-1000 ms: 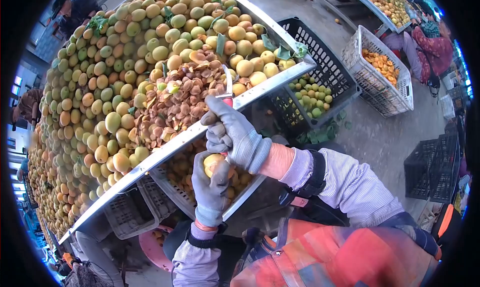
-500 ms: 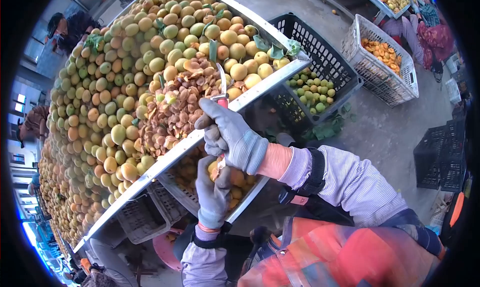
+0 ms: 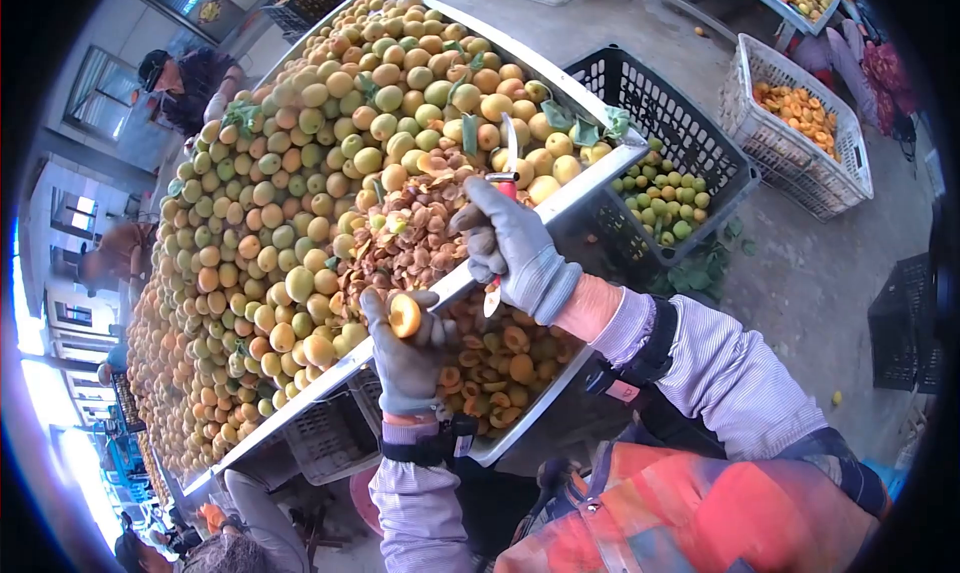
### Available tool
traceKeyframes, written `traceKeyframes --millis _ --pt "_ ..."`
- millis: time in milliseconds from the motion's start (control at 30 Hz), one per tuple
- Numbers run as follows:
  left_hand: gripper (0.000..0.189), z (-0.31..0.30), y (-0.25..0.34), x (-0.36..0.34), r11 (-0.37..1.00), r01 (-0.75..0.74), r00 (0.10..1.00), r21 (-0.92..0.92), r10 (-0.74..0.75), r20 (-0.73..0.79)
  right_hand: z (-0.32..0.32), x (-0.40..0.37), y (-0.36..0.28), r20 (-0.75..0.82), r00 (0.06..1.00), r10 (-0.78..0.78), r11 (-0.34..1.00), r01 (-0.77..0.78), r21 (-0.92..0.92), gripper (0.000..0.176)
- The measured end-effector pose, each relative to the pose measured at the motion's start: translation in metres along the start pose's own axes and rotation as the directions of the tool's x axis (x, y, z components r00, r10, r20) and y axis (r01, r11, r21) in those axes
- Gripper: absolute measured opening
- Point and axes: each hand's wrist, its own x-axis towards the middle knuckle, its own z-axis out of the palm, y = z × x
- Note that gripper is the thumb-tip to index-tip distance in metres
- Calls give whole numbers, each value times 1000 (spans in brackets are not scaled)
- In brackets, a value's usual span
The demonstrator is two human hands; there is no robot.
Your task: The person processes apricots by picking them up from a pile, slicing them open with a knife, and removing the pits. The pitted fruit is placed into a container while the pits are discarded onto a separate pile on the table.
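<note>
My left hand, in a grey glove, holds an apricot half, its cut face turned up. My right hand, also gloved, is closed round the red handle of a curved knife, whose blade points up. A small pale piece shows just below my right hand. Beyond both hands, a heap of pits lies at the metal table's edge among many whole apricots. Under the edge, below my hands, cut halves fill a container.
A black crate with green fruit stands right of the table. Farther right is a white crate of orange halves. Co-workers are at the left, lower left and upper right. Dark crates stand far right.
My left hand has moved away from my right hand and opened out, showing the apricot half. The view has shifted, and the container of halves below is more exposed.
</note>
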Motion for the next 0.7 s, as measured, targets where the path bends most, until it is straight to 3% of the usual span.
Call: traceKeyframes --millis 33,133,200,333,400,433,600,667,700 --pt "62 -1 2 8 997 30 996 -76 -37 -84 0 0 -2 16 1000 16 1000 -16 -4 39" --pt "53 -1 -2 9 985 84 983 -149 -107 -151 -1 2 -2 4 1000 10 1000 -10 -23 39" --pt "50 -11 -10 8 976 132 989 -174 -141 -40 -3 2 -4 21 999 37 999 -36 -25 38" --pt "52 -15 -17 -2 993 92 994 -78 -96 -48 0 1 -2 30 997 64 996 -62 -68 37" --pt "55 -15 -19 -12 978 1 999 208 9 -45 -1 1 -1 35 997 65 991 -60 -120 37" --pt "58 -22 -20 -14 963 -28 998 269 13 56 1 -1 -1 24 997 74 989 -70 -128 37" --pt "49 -40 -26 -25 841 -80 995 535 38 88 -2 -2 8 64 992 108 974 -93 -208 40" --pt "42 -55 -31 -21 485 -285 958 827 179 225 -1 -4 10 88 984 154 961 -128 -245 41" --pt "36 -40 -20 -32 550 -247 964 798 59 258 4 -8 10 104 985 138 920 -89 -382 42"
